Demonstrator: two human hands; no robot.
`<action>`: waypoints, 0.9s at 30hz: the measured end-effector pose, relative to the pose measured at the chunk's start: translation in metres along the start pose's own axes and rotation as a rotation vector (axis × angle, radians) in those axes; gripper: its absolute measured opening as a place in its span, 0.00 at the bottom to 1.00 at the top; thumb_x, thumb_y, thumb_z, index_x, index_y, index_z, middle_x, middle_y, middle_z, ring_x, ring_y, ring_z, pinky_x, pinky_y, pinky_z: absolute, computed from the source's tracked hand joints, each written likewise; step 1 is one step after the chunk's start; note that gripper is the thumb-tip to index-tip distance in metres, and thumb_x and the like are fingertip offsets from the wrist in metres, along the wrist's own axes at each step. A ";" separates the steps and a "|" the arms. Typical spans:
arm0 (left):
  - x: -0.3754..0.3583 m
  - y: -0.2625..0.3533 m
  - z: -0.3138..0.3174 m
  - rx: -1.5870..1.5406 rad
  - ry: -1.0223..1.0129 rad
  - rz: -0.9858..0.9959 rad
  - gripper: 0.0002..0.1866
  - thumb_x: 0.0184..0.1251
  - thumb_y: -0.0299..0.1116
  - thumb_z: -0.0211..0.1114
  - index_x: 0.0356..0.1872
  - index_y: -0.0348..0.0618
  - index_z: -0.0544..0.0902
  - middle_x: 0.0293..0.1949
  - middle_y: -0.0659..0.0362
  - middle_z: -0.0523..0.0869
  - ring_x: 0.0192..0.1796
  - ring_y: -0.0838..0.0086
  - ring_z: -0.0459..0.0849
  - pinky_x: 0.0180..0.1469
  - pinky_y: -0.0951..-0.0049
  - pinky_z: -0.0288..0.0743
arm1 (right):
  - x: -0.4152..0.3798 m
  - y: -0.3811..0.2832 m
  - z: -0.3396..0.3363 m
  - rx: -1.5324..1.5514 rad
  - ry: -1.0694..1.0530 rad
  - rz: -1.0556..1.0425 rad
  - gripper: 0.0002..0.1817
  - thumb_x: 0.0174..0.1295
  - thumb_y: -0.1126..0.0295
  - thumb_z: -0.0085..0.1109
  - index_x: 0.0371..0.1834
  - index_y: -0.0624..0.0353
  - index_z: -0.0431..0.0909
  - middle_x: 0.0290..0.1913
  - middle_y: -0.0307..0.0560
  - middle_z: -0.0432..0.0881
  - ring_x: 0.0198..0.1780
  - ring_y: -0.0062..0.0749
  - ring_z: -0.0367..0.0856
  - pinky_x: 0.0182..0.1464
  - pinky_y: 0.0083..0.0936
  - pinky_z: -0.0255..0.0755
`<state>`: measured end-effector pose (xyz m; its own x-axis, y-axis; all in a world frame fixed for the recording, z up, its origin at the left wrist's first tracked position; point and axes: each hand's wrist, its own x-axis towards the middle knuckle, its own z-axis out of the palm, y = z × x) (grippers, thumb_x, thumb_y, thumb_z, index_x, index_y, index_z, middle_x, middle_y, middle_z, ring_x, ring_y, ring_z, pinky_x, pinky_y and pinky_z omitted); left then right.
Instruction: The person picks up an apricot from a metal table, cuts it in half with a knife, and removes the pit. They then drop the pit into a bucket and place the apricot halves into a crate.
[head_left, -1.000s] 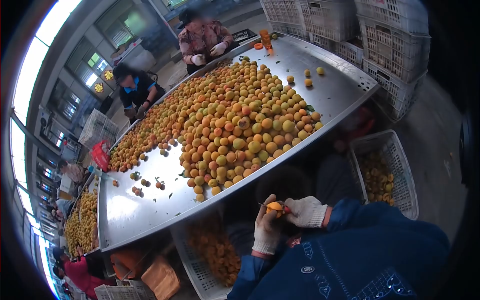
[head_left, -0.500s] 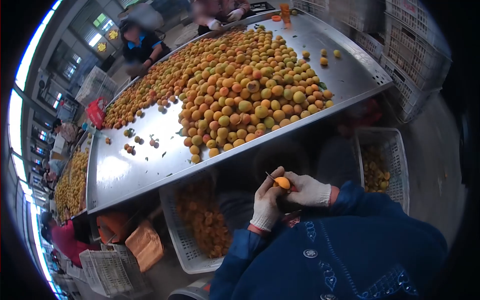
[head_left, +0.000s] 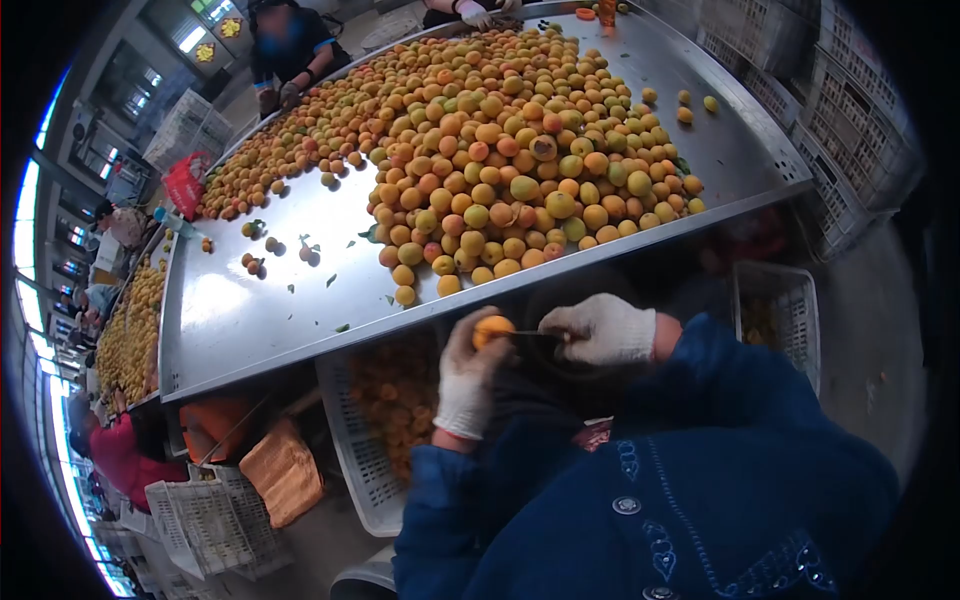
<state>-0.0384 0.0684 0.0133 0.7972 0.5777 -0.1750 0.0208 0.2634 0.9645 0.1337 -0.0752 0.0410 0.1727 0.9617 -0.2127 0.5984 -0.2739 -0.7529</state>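
In my gloved left hand is an orange apricot, gripped between fingers and thumb. My gloved right hand is closed on a small knife, its thin blade pointing left with the tip right at the apricot. Both hands are just below the near edge of a metal table. Beyond them a large heap of apricots covers much of that table. Under my left hand stands a white crate with cut apricot pieces in it.
Another crate holds fruit at my right. Stacked crates rise past the table's right end. Across the table a person reaches toward the heap, near a red bag. An orange sack leans at lower left.
My hands have moved apart: the left went leftward with the apricot, while the right drew slightly up with the knife. The view has shifted a little.
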 end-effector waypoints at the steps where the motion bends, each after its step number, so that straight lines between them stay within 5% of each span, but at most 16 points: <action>1: 0.008 -0.001 -0.014 0.042 0.037 0.042 0.21 0.63 0.23 0.60 0.59 0.34 0.73 0.40 0.55 0.80 0.37 0.75 0.82 0.43 0.78 0.80 | 0.007 0.011 -0.002 0.027 0.051 -0.047 0.16 0.58 0.66 0.60 0.49 0.56 0.79 0.37 0.53 0.85 0.42 0.48 0.85 0.48 0.34 0.77; 5: 0.047 -0.006 -0.065 0.087 0.207 0.059 0.21 0.61 0.18 0.55 0.57 0.34 0.74 0.43 0.55 0.79 0.39 0.76 0.81 0.45 0.78 0.78 | 0.052 0.046 -0.014 0.043 0.266 -0.042 0.14 0.62 0.67 0.58 0.51 0.56 0.78 0.41 0.55 0.85 0.45 0.44 0.85 0.50 0.32 0.77; 9: 0.077 -0.010 -0.082 0.276 0.201 0.099 0.22 0.60 0.17 0.53 0.57 0.37 0.75 0.43 0.56 0.79 0.43 0.75 0.80 0.50 0.78 0.76 | 0.083 0.031 -0.044 -0.173 0.189 0.092 0.16 0.63 0.66 0.55 0.53 0.57 0.78 0.41 0.56 0.85 0.47 0.50 0.84 0.52 0.35 0.76; 11: 0.093 -0.019 -0.085 0.540 0.164 0.302 0.23 0.58 0.16 0.52 0.56 0.39 0.76 0.46 0.55 0.79 0.48 0.74 0.79 0.56 0.77 0.73 | 0.105 0.047 -0.045 -0.193 0.187 0.070 0.17 0.63 0.66 0.55 0.54 0.57 0.77 0.43 0.56 0.85 0.47 0.49 0.84 0.52 0.35 0.76; 17: 0.116 -0.004 -0.080 0.315 0.043 0.076 0.23 0.59 0.18 0.48 0.57 0.36 0.75 0.55 0.53 0.77 0.59 0.68 0.76 0.65 0.73 0.66 | 0.123 0.039 -0.073 -0.026 0.083 0.093 0.21 0.61 0.73 0.53 0.59 0.56 0.76 0.51 0.50 0.84 0.49 0.41 0.84 0.53 0.31 0.77; 19: 0.123 -0.001 -0.082 0.259 0.029 0.082 0.22 0.60 0.19 0.49 0.56 0.37 0.75 0.56 0.53 0.77 0.60 0.68 0.75 0.65 0.73 0.66 | 0.126 0.037 -0.082 0.254 -0.043 0.342 0.24 0.61 0.76 0.50 0.63 0.54 0.73 0.49 0.50 0.84 0.44 0.36 0.86 0.49 0.28 0.79; 22: 0.133 0.005 -0.080 0.229 -0.019 0.063 0.21 0.60 0.21 0.49 0.54 0.40 0.77 0.54 0.56 0.78 0.58 0.71 0.75 0.63 0.74 0.66 | 0.135 0.053 -0.082 0.124 -0.037 0.117 0.27 0.60 0.78 0.49 0.65 0.52 0.71 0.47 0.50 0.84 0.34 0.31 0.86 0.41 0.25 0.81; 27: 0.153 -0.002 -0.077 0.153 -0.116 0.060 0.19 0.58 0.22 0.51 0.51 0.42 0.79 0.54 0.56 0.79 0.61 0.70 0.75 0.66 0.74 0.64 | 0.136 0.058 -0.083 0.126 -0.110 0.191 0.29 0.58 0.80 0.48 0.67 0.51 0.70 0.50 0.49 0.84 0.36 0.30 0.86 0.38 0.23 0.82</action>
<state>0.0375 0.2159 -0.0302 0.8637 0.4937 -0.1009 0.0556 0.1057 0.9928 0.2569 0.0398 0.0202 0.1827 0.8888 -0.4203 0.4599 -0.4551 -0.7625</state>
